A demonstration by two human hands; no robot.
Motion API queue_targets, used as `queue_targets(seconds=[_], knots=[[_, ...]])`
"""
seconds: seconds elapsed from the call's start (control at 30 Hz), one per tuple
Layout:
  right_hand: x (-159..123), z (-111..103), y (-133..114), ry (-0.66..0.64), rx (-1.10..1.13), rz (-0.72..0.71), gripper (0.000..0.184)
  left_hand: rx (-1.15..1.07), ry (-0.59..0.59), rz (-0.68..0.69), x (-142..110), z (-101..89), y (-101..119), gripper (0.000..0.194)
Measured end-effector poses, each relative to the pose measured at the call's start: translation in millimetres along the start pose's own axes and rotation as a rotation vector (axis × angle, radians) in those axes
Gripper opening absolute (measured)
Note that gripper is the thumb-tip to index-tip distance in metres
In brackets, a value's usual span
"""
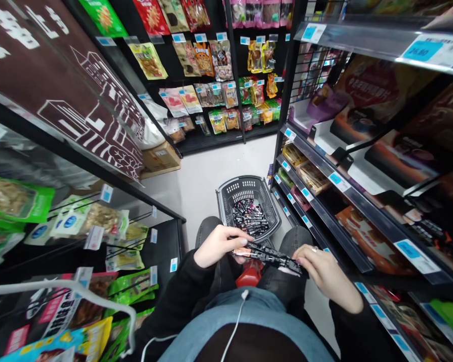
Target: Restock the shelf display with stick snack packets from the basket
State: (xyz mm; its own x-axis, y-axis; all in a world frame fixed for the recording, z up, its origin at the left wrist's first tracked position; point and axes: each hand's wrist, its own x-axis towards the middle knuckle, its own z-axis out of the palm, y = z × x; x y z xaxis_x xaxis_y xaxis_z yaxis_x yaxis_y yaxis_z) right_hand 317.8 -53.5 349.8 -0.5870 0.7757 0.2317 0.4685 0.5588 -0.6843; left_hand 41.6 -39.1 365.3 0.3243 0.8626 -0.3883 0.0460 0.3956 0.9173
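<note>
At the lower center of the frame, we hold a small bundle of slim black packets [269, 255] crosswise above our lap. Our left hand [219, 245] closes on the left end, with the thumb side partly hidden beneath the bundle. Our right hand [323, 270] pinches the right end between thumb and fingertips. Neither hand is spread wide. The exact number of packets in the grip cannot be told.

At the center of the frame, the gray basket [274, 203] sits on the pale floor [200, 173], just beyond our knees. It contains a loose pile [249, 217] of similar packets, lying at mixed angles. A red object [249, 275] shows below the bundle, between our legs; its type is unclear.

Caution: the held packets appear smooth and narrow, and we support them mainly at the ends. If the two grips loosen unevenly, the packets may fan out and drop into our lap or onto the floor. If we squeeze or twist the ends too hard, the wrappers may crease or split. If a knee pushes the basket, it may shift and disturb the pile. At the right of the frame, the shelf edge [340, 183] limits clearance; a wide swing of our right arm may strike it.
</note>
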Motion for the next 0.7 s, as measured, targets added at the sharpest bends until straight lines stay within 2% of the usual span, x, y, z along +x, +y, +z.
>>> queue_targets(seconds=[0.07, 0.17, 0.27, 0.37, 0.53, 0.63, 0.7], knots=[[3.4, -4.8, -3.8, -0.026, -0.024, 0.055, 0.020, -0.003, 0.020, 0.005, 0.3, 1.4, -0.1, 0.027], [4.3, -5.6, -8.5, 0.022, -0.099, 0.117, 0.018, -0.027, 0.099, 0.030, 1.2, 2.3, -1.2, 0.028], [1.3, -2.1, -9.1, 0.076, -0.081, 0.070, 0.015, -0.051, 0.162, 0.054, 2.9, -0.3, -3.4, 0.029], [-3.7, 0.0, -5.9, 0.105, 0.010, 0.009, 0.013, -0.066, 0.154, 0.035, 4.4, -2.2, -6.0, 0.030], [-14.5, 4.2, 3.6, 0.191, 0.039, 0.036, 0.016, -0.093, 0.082, -0.013, 2.3, 2.3, -9.2, 0.042], [-19.0, 9.2, 7.8, 0.324, 0.040, 0.063, 0.013, 0.049, 0.043, 0.047, 0.1, 5.1, -9.4, 0.045], [-19.4, 12.0, 7.5, 0.381, 0.011, 0.074, 0.013, 0.281, 0.097, 0.184, -0.6, 6.7, -7.2, 0.039]])
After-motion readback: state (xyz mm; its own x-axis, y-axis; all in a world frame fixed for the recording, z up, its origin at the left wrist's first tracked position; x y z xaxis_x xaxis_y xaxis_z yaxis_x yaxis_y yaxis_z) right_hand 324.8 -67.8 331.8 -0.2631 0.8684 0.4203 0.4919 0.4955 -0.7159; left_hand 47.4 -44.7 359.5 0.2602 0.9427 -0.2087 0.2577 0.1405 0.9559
